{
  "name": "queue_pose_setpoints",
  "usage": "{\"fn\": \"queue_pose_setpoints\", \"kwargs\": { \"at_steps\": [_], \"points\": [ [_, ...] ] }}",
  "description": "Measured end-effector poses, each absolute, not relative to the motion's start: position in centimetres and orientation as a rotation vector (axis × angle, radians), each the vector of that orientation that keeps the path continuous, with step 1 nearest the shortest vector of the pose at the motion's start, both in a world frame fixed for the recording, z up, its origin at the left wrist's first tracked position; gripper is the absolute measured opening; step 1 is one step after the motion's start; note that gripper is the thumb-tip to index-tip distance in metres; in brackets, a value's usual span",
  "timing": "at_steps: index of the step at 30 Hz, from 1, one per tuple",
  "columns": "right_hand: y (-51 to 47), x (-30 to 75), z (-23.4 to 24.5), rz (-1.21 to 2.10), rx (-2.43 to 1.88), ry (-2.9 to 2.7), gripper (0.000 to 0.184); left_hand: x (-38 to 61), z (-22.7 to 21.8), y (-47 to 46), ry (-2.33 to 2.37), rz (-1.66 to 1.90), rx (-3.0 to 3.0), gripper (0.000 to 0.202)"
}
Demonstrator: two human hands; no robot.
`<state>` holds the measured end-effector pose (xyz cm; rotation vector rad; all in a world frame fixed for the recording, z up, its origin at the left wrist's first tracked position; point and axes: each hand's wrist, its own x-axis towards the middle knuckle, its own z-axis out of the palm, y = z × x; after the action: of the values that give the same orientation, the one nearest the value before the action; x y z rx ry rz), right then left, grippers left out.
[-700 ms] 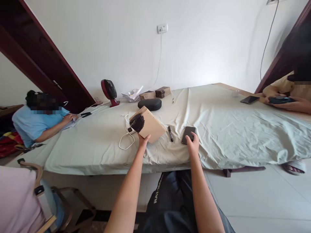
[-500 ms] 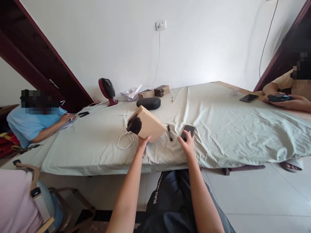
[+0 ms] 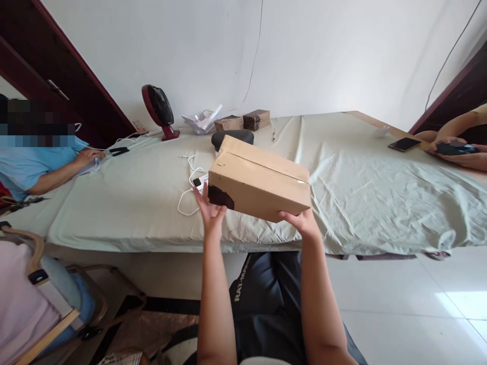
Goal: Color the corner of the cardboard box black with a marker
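A cardboard box [image 3: 262,187] with a black patch on its lower left corner is held tilted above the cloth-covered table. My right hand [image 3: 306,223] grips its lower right end, thumb on the front face and the other fingers hidden behind. At the left corner, my left hand [image 3: 211,210] has its fingers spread beside the box, with the thumb against the lower edge by the black patch. Just behind the left fingers lies a small white device [image 3: 200,181] with a dark face and a white cable [image 3: 186,213]. A black case [image 3: 218,141] is partly covered by the box.
A red fan [image 3: 162,111], a tray of papers [image 3: 203,121] and two brown boxes [image 3: 256,120] stand along the wall. A dark phone [image 3: 404,144] lies far right, near another person's hands [image 3: 456,152]. At left, a person in blue [image 3: 34,167] sits; a chair [image 3: 36,276] stands nearer.
My right hand has left the phone and taken the box's right end. The box has turned and moved right, covering the marker and phone. My left hand's fingers have spread. The view has shifted.
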<state>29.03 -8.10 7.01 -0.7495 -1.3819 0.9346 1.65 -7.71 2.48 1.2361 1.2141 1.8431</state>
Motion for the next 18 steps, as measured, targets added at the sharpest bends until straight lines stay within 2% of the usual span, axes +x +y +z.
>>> {"fn": "queue_pose_setpoints", "kwargs": {
  "at_steps": [1, 4, 6, 13, 18],
  "points": [
    [-8.2, 29.6, 7.0, 0.938, -0.745, -1.395, 0.118, 0.5, 3.0, -8.4, 1.238, 1.913, 1.309, 0.084],
    [-8.4, 30.0, 7.3, 0.99, -0.703, -1.413, 0.105, -1.7, 3.6, -10.4, 1.405, 1.885, 1.551, 0.044],
    [-8.6, 29.7, 7.7, 1.007, -0.689, -1.411, 0.098, -2.0, 3.4, -11.2, 1.507, 1.901, 1.639, 0.03],
    [-8.9, 29.3, 8.7, 0.95, -0.719, -1.474, 0.095, -1.2, 3.3, -10.9, 1.634, 1.943, 1.652, 0.023],
    [-8.6, 29.8, 8.9, 0.824, -0.75, -1.521, 0.083, -1.2, 4.1, -11.2, 1.512, 1.971, 1.357, 0.029]
  ]
}}
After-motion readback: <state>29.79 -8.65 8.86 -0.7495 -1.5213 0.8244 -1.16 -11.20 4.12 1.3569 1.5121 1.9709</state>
